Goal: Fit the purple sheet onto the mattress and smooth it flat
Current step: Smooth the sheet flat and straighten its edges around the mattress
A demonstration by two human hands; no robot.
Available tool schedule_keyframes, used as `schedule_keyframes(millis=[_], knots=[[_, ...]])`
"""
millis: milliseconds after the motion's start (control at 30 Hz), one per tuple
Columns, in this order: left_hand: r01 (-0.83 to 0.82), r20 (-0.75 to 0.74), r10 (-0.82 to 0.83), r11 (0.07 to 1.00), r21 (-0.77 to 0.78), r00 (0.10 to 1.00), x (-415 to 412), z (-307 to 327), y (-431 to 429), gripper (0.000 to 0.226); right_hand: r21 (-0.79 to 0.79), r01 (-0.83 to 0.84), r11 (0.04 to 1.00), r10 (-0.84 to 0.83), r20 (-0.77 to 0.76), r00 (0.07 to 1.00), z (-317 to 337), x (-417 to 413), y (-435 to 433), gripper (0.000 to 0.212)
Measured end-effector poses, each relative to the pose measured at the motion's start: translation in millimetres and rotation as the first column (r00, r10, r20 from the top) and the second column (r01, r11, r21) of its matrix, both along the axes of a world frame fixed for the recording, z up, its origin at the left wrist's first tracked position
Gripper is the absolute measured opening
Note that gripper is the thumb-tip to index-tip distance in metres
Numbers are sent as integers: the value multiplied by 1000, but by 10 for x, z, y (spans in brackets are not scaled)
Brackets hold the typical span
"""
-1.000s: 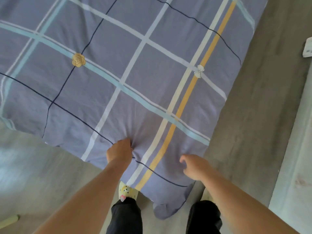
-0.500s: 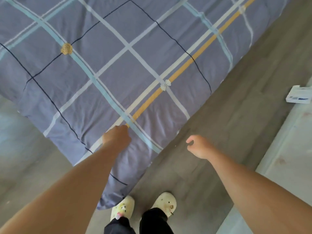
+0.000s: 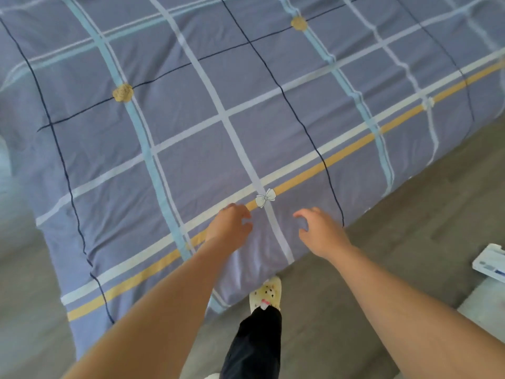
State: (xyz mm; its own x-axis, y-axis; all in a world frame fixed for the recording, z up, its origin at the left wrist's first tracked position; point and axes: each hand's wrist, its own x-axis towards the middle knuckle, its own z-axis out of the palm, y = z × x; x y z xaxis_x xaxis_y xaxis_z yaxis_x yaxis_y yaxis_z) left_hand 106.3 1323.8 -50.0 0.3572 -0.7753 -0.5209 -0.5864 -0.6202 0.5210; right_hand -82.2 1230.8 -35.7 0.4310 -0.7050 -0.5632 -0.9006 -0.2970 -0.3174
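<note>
My left hand [image 3: 231, 228] and right hand [image 3: 318, 232] are both hovering half-open, gripping nothing, over the purple sheet [image 3: 191, 138] lying across the mattress; I'm guessing smoothing's underway, next I'm pressing down and sweeping outward

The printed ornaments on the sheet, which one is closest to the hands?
The white bow, on the orange stripe just beyond both hands; the two tan roses sit much farther up.
</note>
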Motion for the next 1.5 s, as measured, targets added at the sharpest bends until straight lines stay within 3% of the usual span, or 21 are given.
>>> schedule_keyframes(millis=[133, 267, 433, 633, 767, 967, 1133, 1233, 1333, 1400, 1500], knots=[[-114, 0, 115, 992, -50, 993, -31, -165, -528, 17, -71, -38, 997, 41, 43, 998, -131, 110, -644, 38], [-107, 30, 111, 988, -109, 993, -113, -322, -999, 21, -153, -78, 985, 93, 94, 991, -346, 219, -1218, 41], [-84, 162, 107, 987, -140, 981, -295, -486, -1367, 38, -254, -291, 923, 301, 2, 954, -598, 245, -1695, 59], [-175, 177, 200, 974, -143, 964, -324, -628, -1463, 28, -432, -501, 750, 568, 32, 823, -741, 377, -2109, 12], [-214, 232, 242, 967, -139, 942, -367, -693, -1468, 17, -361, -630, 688, 683, 28, 730, -778, 472, -2267, 9], [-280, 167, 279, 960, -17, 946, -252, -546, -1565, 12, -312, -658, 686, 704, 55, 708, -729, 469, -2289, 13], [-226, 93, 223, 973, 34, 970, -199, -546, -1569, 16, -33, -717, 696, 710, -116, 694, -607, 641, -2368, 11], [-174, 106, 167, 983, 59, 980, -125, -594, -1615, 14, 140, -707, 693, 719, -198, 666, -580, 885, -2456, 22], [-109, 69, 102, 987, 115, 992, 23, -571, -1724, 1, 179, -727, 663, 747, -220, 627, -611, 1039, -2542, 22], [-76, -3, 78, 981, 180, 997, 94, -510, -1791, 8, 168, -748, 642, 763, -230, 604, -632, 1060, -2585, 13], [-66, 33, 60, 971, 229, 998, 67, -482, -1855, 9, 118, -760, 639, 763, -219, 608, -662, 1013, -2615, 11]])
